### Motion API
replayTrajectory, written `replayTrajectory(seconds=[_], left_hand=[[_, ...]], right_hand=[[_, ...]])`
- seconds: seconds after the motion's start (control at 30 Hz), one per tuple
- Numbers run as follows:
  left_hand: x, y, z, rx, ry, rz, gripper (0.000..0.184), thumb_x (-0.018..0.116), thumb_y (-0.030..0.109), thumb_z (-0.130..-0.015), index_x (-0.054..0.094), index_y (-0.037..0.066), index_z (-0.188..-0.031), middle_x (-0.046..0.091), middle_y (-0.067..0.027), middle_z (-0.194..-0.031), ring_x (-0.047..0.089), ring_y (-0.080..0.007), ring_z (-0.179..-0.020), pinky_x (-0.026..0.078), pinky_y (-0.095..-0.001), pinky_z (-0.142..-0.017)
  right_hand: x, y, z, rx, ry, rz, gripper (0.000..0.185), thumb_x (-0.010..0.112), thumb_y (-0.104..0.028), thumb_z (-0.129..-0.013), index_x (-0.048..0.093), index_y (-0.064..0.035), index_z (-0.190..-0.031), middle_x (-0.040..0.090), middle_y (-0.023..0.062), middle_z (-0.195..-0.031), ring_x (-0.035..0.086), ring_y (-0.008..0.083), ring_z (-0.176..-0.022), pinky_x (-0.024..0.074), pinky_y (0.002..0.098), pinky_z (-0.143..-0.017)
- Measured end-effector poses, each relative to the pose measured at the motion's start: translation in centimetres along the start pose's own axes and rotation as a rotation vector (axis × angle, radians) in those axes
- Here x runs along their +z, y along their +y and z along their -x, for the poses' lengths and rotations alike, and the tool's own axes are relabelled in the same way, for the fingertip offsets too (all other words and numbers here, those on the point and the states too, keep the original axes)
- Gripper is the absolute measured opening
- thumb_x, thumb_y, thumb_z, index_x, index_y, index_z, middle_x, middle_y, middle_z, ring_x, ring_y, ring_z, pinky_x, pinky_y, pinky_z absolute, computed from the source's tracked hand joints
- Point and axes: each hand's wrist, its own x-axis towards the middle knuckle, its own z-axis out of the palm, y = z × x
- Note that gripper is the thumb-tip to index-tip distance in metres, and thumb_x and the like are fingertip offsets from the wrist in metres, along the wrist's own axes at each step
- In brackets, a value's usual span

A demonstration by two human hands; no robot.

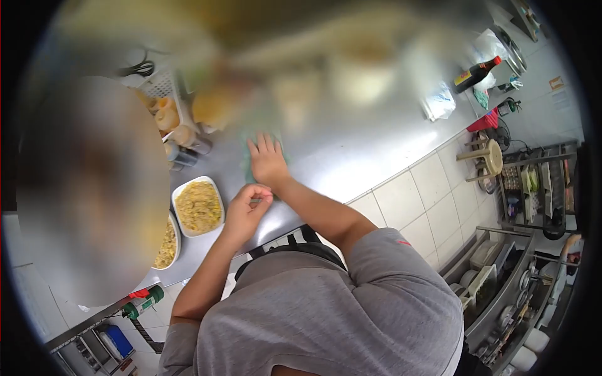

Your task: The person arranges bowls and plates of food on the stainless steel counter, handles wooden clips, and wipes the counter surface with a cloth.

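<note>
My right hand [268, 164] lies flat on a thin green cloth [247, 169] on the steel worktop [332, 163], fingers spread. Just below its wrist, my left hand [246, 212] hovers near the worktop's front edge, fingers curled loosely in; nothing shows in them. To the left of that hand is a white square dish [219, 227] filled with a yellow, chunky food [198, 208]. A second white dish [177, 250] of similar food is partly covered by a large blurred shape [94, 188] close to the camera.
Squeeze bottles [167, 119] stand by a white basket [164, 84] at the left back. A dark bottle with a red cap [476, 74] and a plastic bag [439, 103] sit at the far right end. A stool [489, 156] and metal racks [539, 182] stand beyond the tiled floor.
</note>
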Motion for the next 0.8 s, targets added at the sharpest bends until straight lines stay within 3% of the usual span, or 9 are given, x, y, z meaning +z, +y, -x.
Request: replayTrajectory(seconds=[0.2,0.3,0.4,0.43,0.47,0.53,0.63,0.73,0.8], left_hand=[[4.4,-0.2,-6.5,-0.088,-0.146,-0.208,0.027,0.064,0.016,-0.086,0.055,0.001,-0.106,0.057,-0.0092,-0.113,0.057,-0.0133,-0.092,0.049,-0.0275,-0.074],[7.5,1.1,-11.7,-0.106,0.091,-0.062,0.043,0.061,0.020,-0.088,0.043,0.005,-0.125,0.047,-0.0109,-0.124,0.054,-0.0169,-0.097,0.050,-0.0316,-0.073],[8.2,1.2,-15.0,-0.332,0.132,0.165,0.055,0.057,0.029,-0.091,0.032,0.007,-0.134,0.038,-0.0150,-0.132,0.054,-0.0233,-0.100,0.051,-0.0377,-0.076],[8.2,0.7,-15.6,-0.379,0.107,0.259,0.055,0.055,0.033,-0.092,0.032,0.007,-0.135,0.038,-0.0160,-0.131,0.054,-0.0251,-0.101,0.051,-0.0389,-0.078],[8.3,0.3,-16.6,-0.418,0.087,0.363,0.056,0.052,0.037,-0.093,0.032,0.006,-0.135,0.037,-0.0171,-0.131,0.054,-0.0270,-0.102,0.050,-0.0402,-0.079],[8.4,-0.5,-18.0,-0.365,0.095,0.430,0.051,0.050,0.039,-0.094,0.037,0.006,-0.130,0.040,-0.0166,-0.128,0.054,-0.0262,-0.102,0.050,-0.0401,-0.080],[8.3,-3.2,-19.1,-0.302,0.172,0.482,0.038,0.045,0.038,-0.096,0.044,0.006,-0.117,0.048,-0.0142,-0.118,0.055,-0.0235,-0.100,0.050,-0.0384,-0.079],[7.0,-4.4,-19.6,-0.244,0.285,0.481,0.029,0.042,0.035,-0.098,0.047,0.007,-0.103,0.054,-0.0106,-0.106,0.057,-0.0200,-0.094,0.050,-0.0354,-0.076],[6.1,-4.6,-19.8,-0.236,0.343,0.475,0.027,0.042,0.034,-0.098,0.048,0.007,-0.098,0.056,-0.0090,-0.100,0.058,-0.0184,-0.091,0.050,-0.0342,-0.074]], right_hand=[[-10.4,14.3,7.5,0.354,0.060,0.194,0.051,0.046,-0.009,-0.079,0.045,-0.0002,-0.129,0.033,0.0272,-0.139,0.027,0.0425,-0.132,0.0203,0.0560,-0.107],[-12.0,26.9,11.4,0.615,0.236,0.286,0.049,0.048,-0.009,-0.078,0.049,-0.0010,-0.126,0.039,0.0274,-0.134,0.034,0.0425,-0.127,0.0227,0.0524,-0.107],[-19.8,34.7,19.3,1.068,0.409,0.206,0.032,0.055,-0.008,-0.073,0.061,-0.0002,-0.104,0.056,0.0213,-0.117,0.054,0.0358,-0.108,0.0424,0.0430,-0.092],[-21.9,38.0,23.6,0.929,-0.213,0.669,0.020,0.055,-0.010,-0.077,0.064,-0.0019,-0.093,0.064,0.0182,-0.099,0.060,0.0327,-0.096,0.0457,0.0440,-0.085],[-21.6,44.8,29.6,0.946,-0.242,0.569,0.025,0.052,-0.010,-0.074,0.065,0.0019,-0.091,0.066,0.0189,-0.088,0.062,0.0353,-0.083,0.0490,0.0416,-0.077],[-26.9,40.9,29.5,1.229,0.366,0.277,0.030,0.053,-0.010,-0.076,0.067,-0.0028,-0.101,0.068,0.0171,-0.092,0.065,0.0301,-0.086,0.0507,0.0388,-0.080],[-31.3,32.6,22.7,1.070,0.569,-0.194,0.041,0.050,-0.008,-0.074,0.063,-0.0016,-0.113,0.067,0.0186,-0.099,0.065,0.0287,-0.092,0.0494,0.0355,-0.085],[-27.0,28.1,15.8,0.869,0.094,-0.515,0.053,0.054,-0.006,-0.073,0.053,-0.0015,-0.125,0.048,0.0228,-0.132,0.049,0.0306,-0.120,0.0384,0.0355,-0.100],[-18.5,25.8,12.7,0.283,-0.185,-0.156,0.058,0.062,-0.007,-0.068,0.055,-0.0062,-0.125,0.037,0.0180,-0.142,0.041,0.0346,-0.126,0.0355,0.0405,-0.104]])
